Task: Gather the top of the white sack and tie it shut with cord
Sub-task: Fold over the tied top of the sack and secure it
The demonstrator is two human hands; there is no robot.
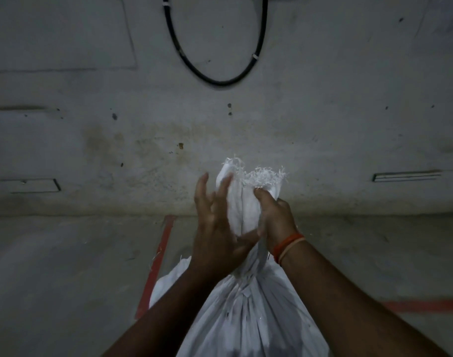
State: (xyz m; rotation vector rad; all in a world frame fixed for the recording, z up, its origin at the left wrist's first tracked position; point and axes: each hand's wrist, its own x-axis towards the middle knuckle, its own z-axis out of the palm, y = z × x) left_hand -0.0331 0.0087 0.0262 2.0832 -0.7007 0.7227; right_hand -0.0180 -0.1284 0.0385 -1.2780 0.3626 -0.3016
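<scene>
The white sack point(246, 313) stands on the floor point(65, 266), its top already bunched into a neck: the right hand point(274, 217) clamps it, the left hand point(215, 228) has fingers spread, and no cord shows, so tying remains.

grey concrete floor point(65, 266) with red painted lines point(156, 266); white sack point(246, 318) standing on it, near the wall
</scene>
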